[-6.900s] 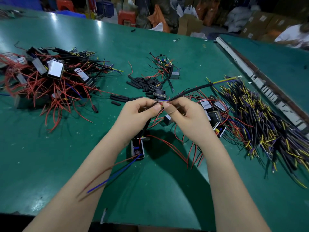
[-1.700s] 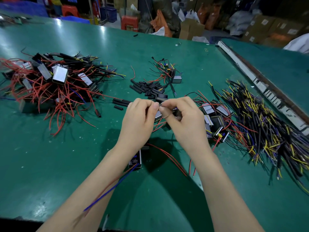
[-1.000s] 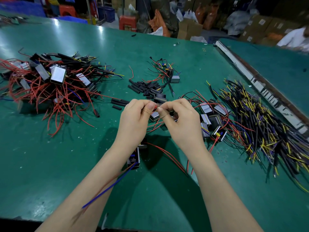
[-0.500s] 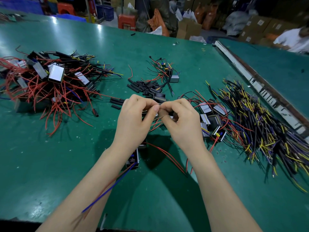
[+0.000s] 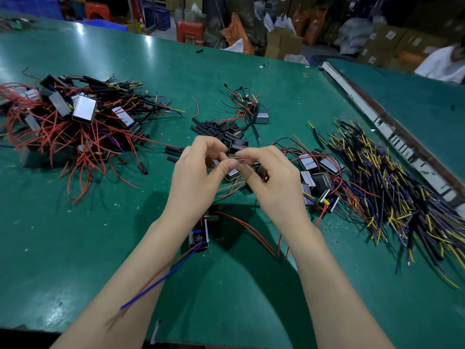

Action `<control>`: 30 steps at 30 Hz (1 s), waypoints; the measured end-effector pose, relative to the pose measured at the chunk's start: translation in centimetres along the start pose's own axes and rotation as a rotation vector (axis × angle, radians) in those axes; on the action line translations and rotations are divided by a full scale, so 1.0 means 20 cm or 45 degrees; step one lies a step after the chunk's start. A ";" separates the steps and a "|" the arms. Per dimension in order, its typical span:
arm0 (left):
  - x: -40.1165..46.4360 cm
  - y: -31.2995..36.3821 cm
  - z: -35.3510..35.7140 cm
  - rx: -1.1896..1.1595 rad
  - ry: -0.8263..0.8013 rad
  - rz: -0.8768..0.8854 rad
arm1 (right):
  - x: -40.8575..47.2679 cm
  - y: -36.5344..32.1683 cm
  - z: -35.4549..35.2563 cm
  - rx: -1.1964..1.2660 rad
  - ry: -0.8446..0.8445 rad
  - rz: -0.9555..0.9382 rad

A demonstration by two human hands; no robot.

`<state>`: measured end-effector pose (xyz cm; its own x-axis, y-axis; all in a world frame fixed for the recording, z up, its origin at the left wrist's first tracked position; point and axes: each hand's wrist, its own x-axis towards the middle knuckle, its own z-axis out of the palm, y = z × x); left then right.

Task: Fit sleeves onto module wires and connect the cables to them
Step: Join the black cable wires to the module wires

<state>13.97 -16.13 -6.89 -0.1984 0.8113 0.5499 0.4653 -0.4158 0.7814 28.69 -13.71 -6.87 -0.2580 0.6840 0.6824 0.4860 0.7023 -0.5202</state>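
Observation:
My left hand point(image 5: 198, 180) and my right hand point(image 5: 271, 182) meet above the green table point(image 5: 100, 235), fingertips pinching a thin wire joint between them; the joint is mostly hidden by my fingers. Below my left wrist hangs a small black module point(image 5: 200, 234) whose blue and red wires point(image 5: 161, 280) run back along my left forearm. Red wires point(image 5: 254, 234) trail under my right wrist. Black sleeves point(image 5: 214, 128) lie just beyond my hands. Unworked modules point(image 5: 317, 177) sit right of my right hand.
A big pile of modules with red wires point(image 5: 70, 127) fills the left. Black cables with yellow and blue ends point(image 5: 392, 190) spread on the right. One module with a loose board point(image 5: 259, 114) lies farther back. A white rail point(image 5: 377, 124) borders the table's right edge.
The black cable that my right hand held out to the right is no longer sticking out. Both hands stay pinched together at the same spot, with the fingers shifting slightly.

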 end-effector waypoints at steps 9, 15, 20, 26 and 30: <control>0.01 -0.01 -0.02 -0.053 -0.096 0.046 | 0.03 0.00 -0.04 0.558 -0.297 0.515; 0.00 -0.02 -0.02 -0.092 -0.125 0.011 | 0.03 0.01 -0.05 0.652 -0.299 0.517; 0.01 -0.02 -0.02 -0.142 -0.127 -0.016 | 0.03 0.01 -0.05 0.569 -0.324 0.518; 0.01 -0.02 0.00 -0.257 -0.105 -0.059 | 0.03 -0.01 -0.04 0.570 -0.237 0.578; 0.00 -0.01 0.02 -0.295 -0.067 -0.093 | 0.03 -0.03 -0.04 0.371 -0.199 0.492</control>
<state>14.17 -15.90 -7.03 -0.1765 0.8603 0.4783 0.2397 -0.4338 0.8686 28.99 -13.89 -5.73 -0.2379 0.9104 0.3385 0.3235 0.4029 -0.8562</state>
